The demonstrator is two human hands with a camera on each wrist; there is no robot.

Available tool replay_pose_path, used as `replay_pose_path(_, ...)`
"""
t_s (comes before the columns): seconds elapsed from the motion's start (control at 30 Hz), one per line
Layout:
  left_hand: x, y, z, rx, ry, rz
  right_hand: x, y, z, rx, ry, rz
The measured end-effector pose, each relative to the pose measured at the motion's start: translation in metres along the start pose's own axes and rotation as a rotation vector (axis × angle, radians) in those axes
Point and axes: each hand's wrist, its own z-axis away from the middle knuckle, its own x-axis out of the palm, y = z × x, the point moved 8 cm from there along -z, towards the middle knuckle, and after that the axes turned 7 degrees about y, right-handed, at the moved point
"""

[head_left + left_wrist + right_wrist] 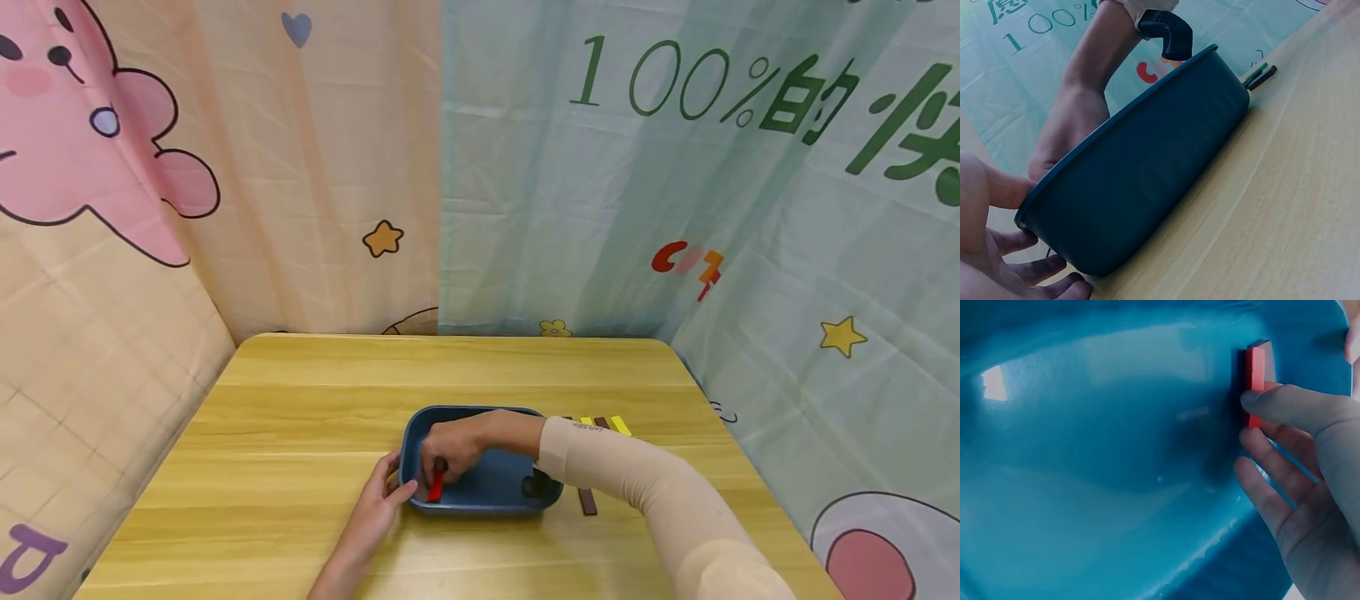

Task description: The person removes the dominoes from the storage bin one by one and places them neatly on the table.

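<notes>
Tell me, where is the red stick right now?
In the head view, the red stick is inside the blue tub, at its left end, pinched by the right hand.

Right grip (447, 454) curled, left grip (380, 492) open

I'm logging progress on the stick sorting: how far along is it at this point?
Early, it seems. Nothing looks finished: the blue tub shows no sticks besides the red stick the right hand is placing inside. The left hand steadies the tub's rim. Left to do: the yellow and brown sticks and one brown stick lie on the table.
</notes>
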Motion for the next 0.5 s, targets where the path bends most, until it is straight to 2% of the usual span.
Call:
replay_pose_path(0.23,0.003,-0.001,0.0,-0.011,-0.014,0.003,0.001,0.001,0.004,-0.006,0.024,0.02)
replay_pose_path(0.5,0.002,-0.001,-0.001,-0.005,-0.003,0.016,-0.004,0.012,0.014,0.129,0.067,-0.03)
